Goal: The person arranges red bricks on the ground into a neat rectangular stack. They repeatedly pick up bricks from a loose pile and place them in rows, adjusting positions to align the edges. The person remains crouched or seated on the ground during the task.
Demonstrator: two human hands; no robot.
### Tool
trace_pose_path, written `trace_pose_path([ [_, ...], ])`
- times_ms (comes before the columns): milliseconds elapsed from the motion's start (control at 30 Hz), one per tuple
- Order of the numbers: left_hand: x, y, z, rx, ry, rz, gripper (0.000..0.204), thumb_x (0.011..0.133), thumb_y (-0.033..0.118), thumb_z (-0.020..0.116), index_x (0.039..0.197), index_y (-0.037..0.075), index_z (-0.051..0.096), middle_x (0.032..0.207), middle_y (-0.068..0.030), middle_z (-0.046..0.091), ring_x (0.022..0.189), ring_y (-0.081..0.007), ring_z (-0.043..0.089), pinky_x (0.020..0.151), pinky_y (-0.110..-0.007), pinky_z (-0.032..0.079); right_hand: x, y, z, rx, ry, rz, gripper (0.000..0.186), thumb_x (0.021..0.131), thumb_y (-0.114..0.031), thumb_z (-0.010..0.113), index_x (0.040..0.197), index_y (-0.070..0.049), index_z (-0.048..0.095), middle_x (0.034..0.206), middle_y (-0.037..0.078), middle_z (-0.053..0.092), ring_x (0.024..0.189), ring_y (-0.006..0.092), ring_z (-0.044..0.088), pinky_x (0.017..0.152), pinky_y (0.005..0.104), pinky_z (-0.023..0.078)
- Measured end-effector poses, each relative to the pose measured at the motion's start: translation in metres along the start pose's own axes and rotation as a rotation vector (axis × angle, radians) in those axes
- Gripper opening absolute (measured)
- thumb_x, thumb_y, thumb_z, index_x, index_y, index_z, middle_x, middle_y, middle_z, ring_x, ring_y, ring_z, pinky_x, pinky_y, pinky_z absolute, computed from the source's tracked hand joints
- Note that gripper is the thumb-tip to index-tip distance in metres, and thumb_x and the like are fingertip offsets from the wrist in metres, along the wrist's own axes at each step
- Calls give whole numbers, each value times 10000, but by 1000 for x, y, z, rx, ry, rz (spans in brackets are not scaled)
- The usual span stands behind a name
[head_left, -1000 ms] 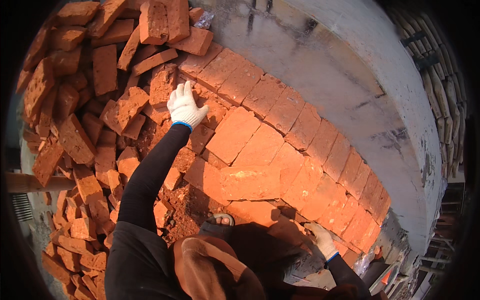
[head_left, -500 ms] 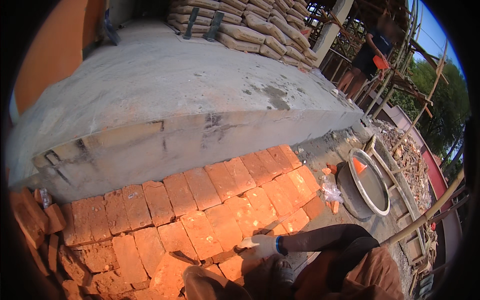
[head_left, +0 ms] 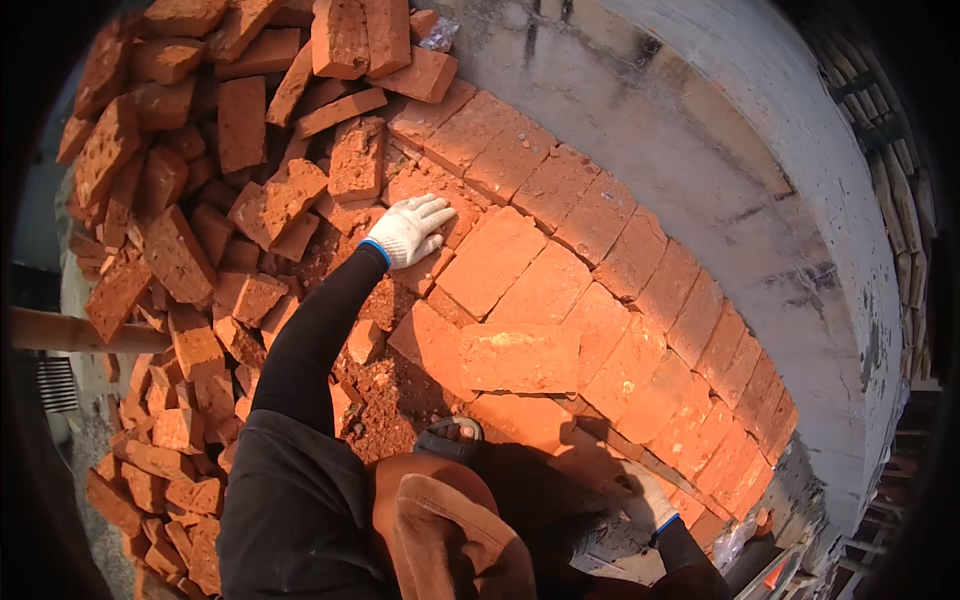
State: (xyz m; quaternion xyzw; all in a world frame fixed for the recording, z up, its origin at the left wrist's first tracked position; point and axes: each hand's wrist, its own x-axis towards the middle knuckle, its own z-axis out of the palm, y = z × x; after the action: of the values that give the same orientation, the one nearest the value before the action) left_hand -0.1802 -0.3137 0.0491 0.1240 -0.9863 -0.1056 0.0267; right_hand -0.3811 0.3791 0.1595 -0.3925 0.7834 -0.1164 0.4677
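Bricks [head_left: 495, 262] under the gloved left hand [head_left: 412, 228], which lies flat and unclenched on them, look heavy, rigid, rough and crumbly-edged; grip across long sides. Right hand [head_left: 640, 497] presses spread on lower bricks, holding nothing.

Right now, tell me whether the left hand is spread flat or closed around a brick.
Spread flat. The gloved left hand rests palm down on the bricks, fingers splayed and gripping nothing.
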Motion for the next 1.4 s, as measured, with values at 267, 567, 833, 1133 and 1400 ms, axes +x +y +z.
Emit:
trace_pose_path([
  [267,-160,-21,-24,540,545,-717,566,907,144,811,1456,71,696,1542,-200,646,1363,-428,620,1222,-625,451,-34,5,-18,208,231,262,414,1082,-157,872,1453,-1,777,1415,189,817,1314,309,782,1121,398,602],
  [567,-76,20,-14,-39,216,109,632,1152,363,702,1752,215,566,1811,-179,527,1720,-439,417,1419,-602,339,3,-19,-15,233,118,156,443,1092,-68,811,1522,6,740,1464,177,794,1338,282,757,1151,378,577],
  [833,-106,-17,3,133,508,-1519,736,1082,416,702,1691,20,584,1733,-296,559,1583,-506,515,1329,-639,376,11,-18,-25,-14,264,20,477,1056,-95,837,1515,-7,742,1473,204,791,1349,359,766,1143,419,597],
  [1133,-81,255,-29,-491,75,26,1385,693,674,1041,1805,111,436,1743,-254,491,1661,-515,424,1390,-663,340,4,-6,-14,94,166,117,479,1088,-176,848,1525,-14,739,1464,214,796,1381,314,757,1174,401,582],
  [1400,-84,256,-33,-398,109,-174,1198,715,414,1009,1738,54,498,1618,-251,551,1487,-490,539,1278,-630,416,12,0,-1,187,171,-77,491,1062,-36,852,1537,-18,731,1391,139,796,1260,222,763,1073,372,617],
])
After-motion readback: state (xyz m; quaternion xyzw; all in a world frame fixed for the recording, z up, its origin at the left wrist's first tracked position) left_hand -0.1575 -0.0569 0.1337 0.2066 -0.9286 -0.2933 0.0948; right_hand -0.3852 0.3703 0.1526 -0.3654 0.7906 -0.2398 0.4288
